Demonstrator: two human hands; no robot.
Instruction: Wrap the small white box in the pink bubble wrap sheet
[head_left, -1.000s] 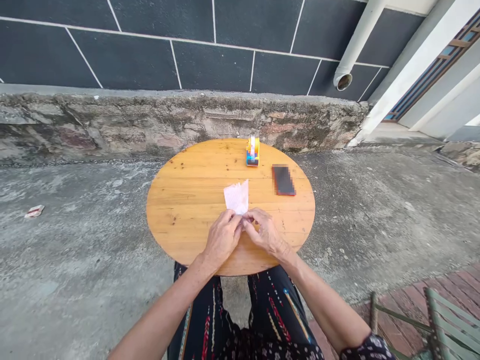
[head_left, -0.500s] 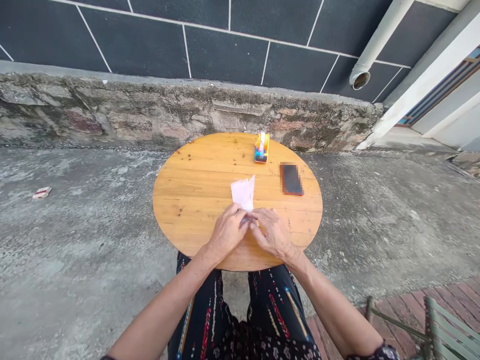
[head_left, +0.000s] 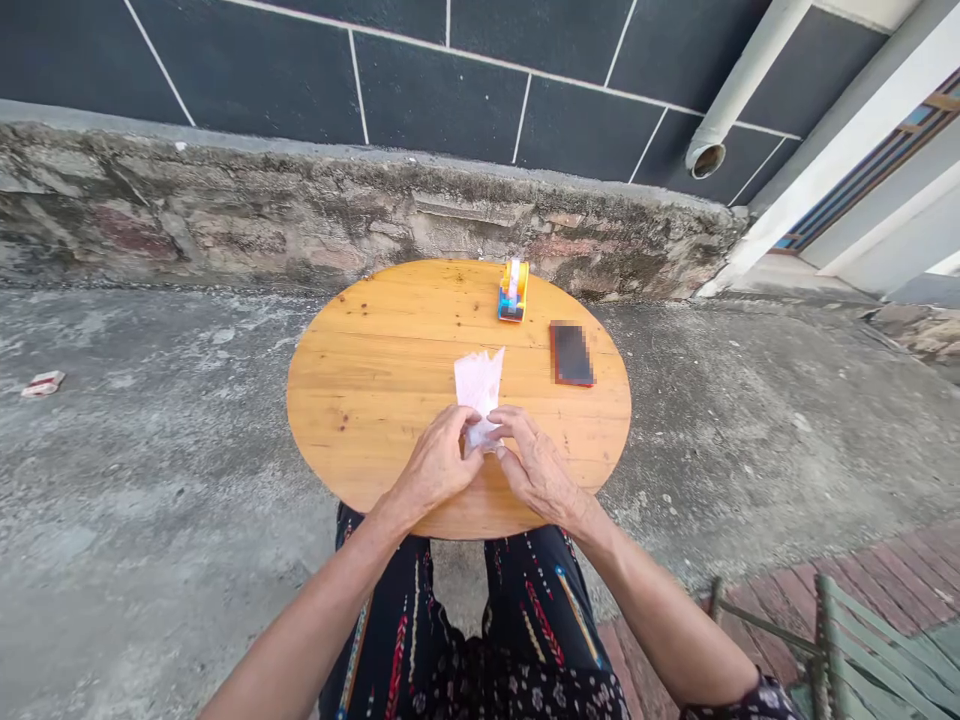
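Head view: the left hand [head_left: 439, 450] and right hand [head_left: 536, 465] curl around the near end of the pale paper [head_left: 478, 378], centred on the desk [head_left: 360, 380]; whether they pinch it, there's no telling! Uneven pulling could tear it. The count: two hands, one paper, one tape dispenser [head_left: 513, 292] beyond, one dark slab [head_left: 574, 355] rightward.

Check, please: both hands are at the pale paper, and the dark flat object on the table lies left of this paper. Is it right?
Not left: the head view shows the dark flat object right of the pale paper. The rest stands.
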